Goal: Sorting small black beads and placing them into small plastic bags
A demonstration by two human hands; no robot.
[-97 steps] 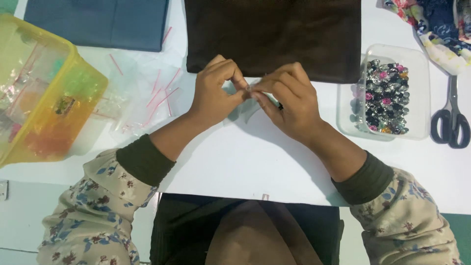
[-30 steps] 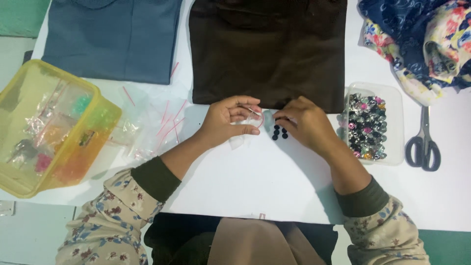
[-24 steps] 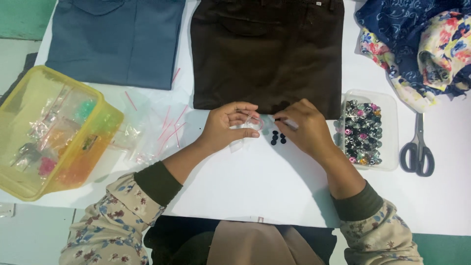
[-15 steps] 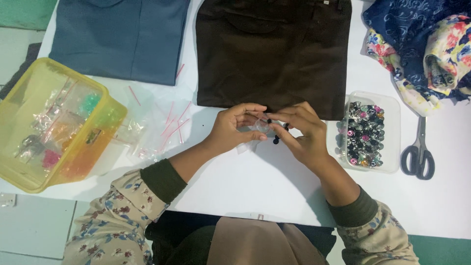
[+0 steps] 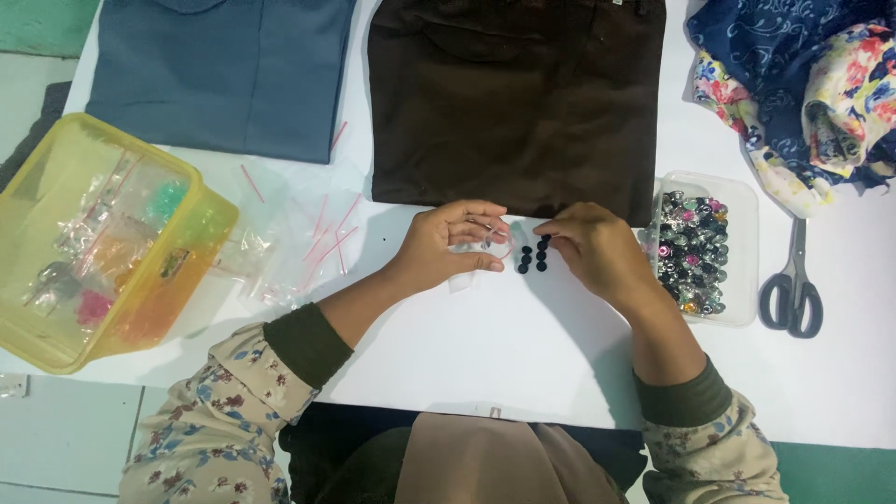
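We note the left hand (image 5: pixel 448 247) has kept its pinch on a small clear bag (image 5: pixel 487 239); the right hand (image 5: pixel 597 250), fingers curled and holding nothing, has drawn beside black buttons (image 5: pixel 534 254) on the white table (image 5: pixel 523 355); sorting proceeds.

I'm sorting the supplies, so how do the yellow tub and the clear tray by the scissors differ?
The yellow tub is tinted, deep and large; the clear tray is colourless, shallow and smaller. The yellow tub holds small plastic bags of bits, while the clear tray holds loose mixed beads. The tub sits far off the left hand; the tray lies right beside the right hand. Both are open, lidless and see-through plastic on the white table.
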